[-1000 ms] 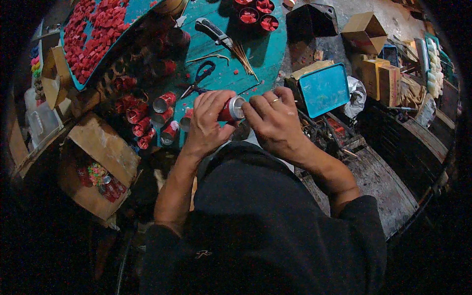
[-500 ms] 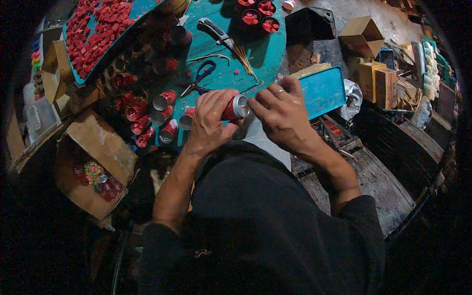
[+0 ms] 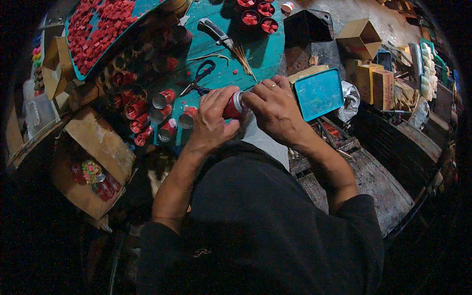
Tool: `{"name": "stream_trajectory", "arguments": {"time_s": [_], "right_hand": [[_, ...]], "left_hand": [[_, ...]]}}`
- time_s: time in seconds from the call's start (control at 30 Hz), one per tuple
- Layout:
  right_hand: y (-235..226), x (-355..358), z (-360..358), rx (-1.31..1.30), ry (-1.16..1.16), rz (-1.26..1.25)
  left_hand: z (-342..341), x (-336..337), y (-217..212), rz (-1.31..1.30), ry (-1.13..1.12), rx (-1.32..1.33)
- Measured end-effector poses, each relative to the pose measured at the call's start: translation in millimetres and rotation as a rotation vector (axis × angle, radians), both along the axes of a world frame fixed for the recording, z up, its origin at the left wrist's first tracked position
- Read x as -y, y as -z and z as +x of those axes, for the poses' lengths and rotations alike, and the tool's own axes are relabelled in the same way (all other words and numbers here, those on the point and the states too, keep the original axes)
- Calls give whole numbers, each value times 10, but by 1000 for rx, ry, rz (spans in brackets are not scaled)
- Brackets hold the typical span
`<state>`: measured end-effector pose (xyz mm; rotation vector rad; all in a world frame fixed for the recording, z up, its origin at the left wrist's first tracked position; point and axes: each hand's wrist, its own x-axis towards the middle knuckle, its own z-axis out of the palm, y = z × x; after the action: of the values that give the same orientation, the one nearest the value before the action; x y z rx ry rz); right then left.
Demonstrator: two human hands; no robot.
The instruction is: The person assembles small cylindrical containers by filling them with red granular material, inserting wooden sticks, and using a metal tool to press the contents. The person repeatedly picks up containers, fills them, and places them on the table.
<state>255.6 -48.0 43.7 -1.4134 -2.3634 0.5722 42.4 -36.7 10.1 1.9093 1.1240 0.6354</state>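
My left hand is wrapped round a red can, held tilted with its silver end facing right. My right hand, with a ring on one finger, has its curled fingers at that silver end; whatever they pinch there is hidden. Just beyond my left hand, dark-handled scissors lie on the turquoise table. Several red cans stand or lie left of that hand, among them an open-topped can. Farther back are a utility knife and a bundle of thin sticks.
A large blue tray at the far left bears red chunks. Cans filled with red pieces stand at the back. Right of my hands is a turquoise tray. A cardboard box sits low left, another far right.
My right hand has moved left and down onto the can's silver end, from slightly apart. My left hand still grips the can in nearly the same place.
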Motion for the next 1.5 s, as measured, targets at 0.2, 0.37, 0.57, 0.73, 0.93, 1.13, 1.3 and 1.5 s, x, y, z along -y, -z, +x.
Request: {"name": "stream_trajectory", "arguments": {"time_s": [0.2, 0.37, 0.57, 0.73, 0.93, 1.13, 1.3, 1.5], "right_hand": [[-17, 25, 149, -283, 180, -183], [58, 36, 120, -275, 65, -106], [126, 37, 171, -432, 141, -237], [105, 28, 128, -432, 134, -143], [69, 19, 61, -533, 184, -258], [35, 15, 79, -389, 137, -151], [377, -28, 122, -715, 445, -492], [583, 205, 16, -664, 212, -415]], "left_hand": [[-8, 33, -21, -15, -59, 3], [2, 38, -37, -60, -40, 75], [13, 68, -56, -96, -60, 50], [41, 64, -142, -127, -43, 68], [61, 64, -203, -199, -118, 151], [36, -39, -122, -118, -72, 165], [125, -132, 361, -1167, -422, 972], [175, -146, 818, -1327, -651, 1210]]}}
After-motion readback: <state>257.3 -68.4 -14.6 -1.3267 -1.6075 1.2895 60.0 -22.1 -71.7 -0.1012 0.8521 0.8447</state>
